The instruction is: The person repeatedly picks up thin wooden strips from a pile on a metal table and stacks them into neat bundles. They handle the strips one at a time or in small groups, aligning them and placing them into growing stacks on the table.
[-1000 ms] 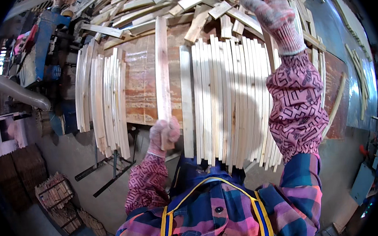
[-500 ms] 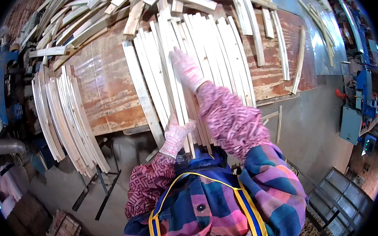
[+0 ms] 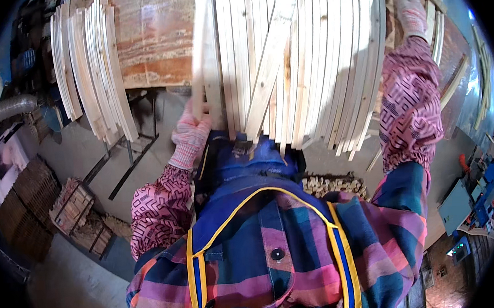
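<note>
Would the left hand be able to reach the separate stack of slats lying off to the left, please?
Probably not yet: the left hand is shut on a slat, and bare plywood separates it from that stack.

Upper ends of the pale wooden slats, beyond the picture's top edge.

We wear pink knit gloves, left hand, right hand; pink patterned sleeves; plaid yellow-trimmed apron.
</note>
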Tool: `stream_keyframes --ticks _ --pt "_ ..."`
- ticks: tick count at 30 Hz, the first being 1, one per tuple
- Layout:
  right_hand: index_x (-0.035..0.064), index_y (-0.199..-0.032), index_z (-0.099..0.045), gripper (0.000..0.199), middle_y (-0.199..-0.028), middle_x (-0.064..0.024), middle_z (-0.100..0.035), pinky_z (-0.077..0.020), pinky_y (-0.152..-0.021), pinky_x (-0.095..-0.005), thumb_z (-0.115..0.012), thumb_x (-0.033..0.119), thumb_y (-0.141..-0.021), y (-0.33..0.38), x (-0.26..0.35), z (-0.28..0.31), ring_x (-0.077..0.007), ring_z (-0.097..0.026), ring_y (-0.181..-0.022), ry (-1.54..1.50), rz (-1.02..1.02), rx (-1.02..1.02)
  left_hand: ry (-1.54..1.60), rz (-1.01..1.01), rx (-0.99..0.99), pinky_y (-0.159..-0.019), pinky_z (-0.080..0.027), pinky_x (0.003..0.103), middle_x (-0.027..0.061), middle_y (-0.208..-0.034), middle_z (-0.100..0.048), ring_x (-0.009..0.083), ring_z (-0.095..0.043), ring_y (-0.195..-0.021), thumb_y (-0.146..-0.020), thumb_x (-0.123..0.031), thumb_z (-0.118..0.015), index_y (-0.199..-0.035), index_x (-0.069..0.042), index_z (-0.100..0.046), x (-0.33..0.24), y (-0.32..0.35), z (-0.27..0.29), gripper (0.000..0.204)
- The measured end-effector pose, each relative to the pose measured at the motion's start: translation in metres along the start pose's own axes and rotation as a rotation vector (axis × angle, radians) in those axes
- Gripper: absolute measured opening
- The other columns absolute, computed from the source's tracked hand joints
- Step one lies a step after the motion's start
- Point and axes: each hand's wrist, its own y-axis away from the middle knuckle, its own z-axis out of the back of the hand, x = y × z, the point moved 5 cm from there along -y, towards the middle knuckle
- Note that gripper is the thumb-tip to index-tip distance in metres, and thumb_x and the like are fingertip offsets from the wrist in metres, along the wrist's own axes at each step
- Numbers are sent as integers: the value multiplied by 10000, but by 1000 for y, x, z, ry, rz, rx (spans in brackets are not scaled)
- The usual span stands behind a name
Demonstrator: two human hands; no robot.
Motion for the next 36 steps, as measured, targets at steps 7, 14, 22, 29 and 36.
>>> stream_keyframes --ticks 7,14,22,29,36 --pt "-1 -1318 -501 532 -1157 -127 -620 -562 -875 -431 -614 300 -896 215 10 -41 -262 -664 -963 -1373 -64 692 10 30 -124 -786 -532 339 100 -1105 -641 211 -636 -946 -861 -84 -623 -1397 -101 -414 59 -29 -16 575" --pt "7 -1251 -588 428 -1065 -110 -674 -500 -882 -318 -607 307 -947 318 -60 -135 -202 -639 -976 -1273 -444 474 -245 -428 105 -760 -571 333 168 -1249 -610 208 -676 -884 -959 -470 -561 -1546 -99 -163 -33 -36 -25 800" --pt "-3 -1275 -558 466 -1026 -84 -659 -478 -808 -292 -668 291 -931 325 -36 -104 -139 -594 -914 -882 -201 199 -221 -289 365 -1118 -348 445 147 -1471 -451 264 -401 -1377 -938 -519 -533 -1470 -118 -376 -107 -88 -76 684" --pt "-12 -1282 -549 449 -1123 -149 -655 -480 -898 -366 -638 251 -930 329 -45 -107 -228 -617 -999 -483 -59 143 1541 1069 774 -1097 -340 434 93 -1321 -537 234 -458 -1289 -925 -394 -590 -1244 -212 -563 -194 -118 -183 369" --pt "-40 -1256 -534 543 -1039 -139 -634 -510 -829 -388 -673 342 -896 327 -41 -105 -261 -601 -958 -530 -54 297 1702 3801 -271 -662 -495 444 47 -833 -585 241 -617 -822 -771 -242 -641 -1133 -253 -606 -284 -5 -38 364"
